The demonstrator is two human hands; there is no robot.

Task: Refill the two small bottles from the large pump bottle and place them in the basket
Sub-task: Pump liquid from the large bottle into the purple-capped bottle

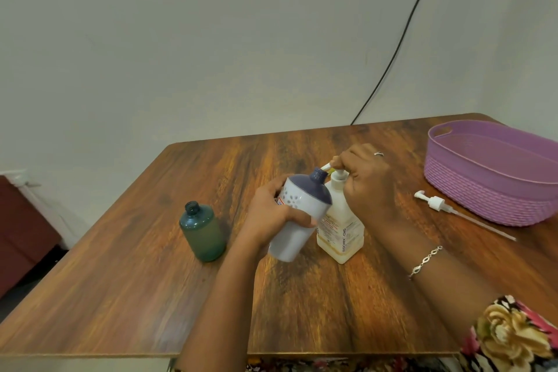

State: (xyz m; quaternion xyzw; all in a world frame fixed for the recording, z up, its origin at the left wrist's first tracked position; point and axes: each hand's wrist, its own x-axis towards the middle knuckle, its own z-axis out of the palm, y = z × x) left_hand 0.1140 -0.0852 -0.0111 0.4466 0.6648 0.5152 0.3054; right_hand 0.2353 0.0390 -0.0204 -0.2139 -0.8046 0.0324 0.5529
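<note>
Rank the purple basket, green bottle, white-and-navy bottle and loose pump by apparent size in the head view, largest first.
1. purple basket, partly cut off by the frame.
2. white-and-navy bottle; the left hand holds it raised, nearer the camera, so its lead over the next is unsure.
3. green bottle.
4. loose pump.

Two bare forearms. The right hand wears a thin silver ring on one finger, and a silver bracelet of open oval links circles its wrist. A floral sleeve, black with cream roses and pink blooms, begins above the right forearm.
</note>
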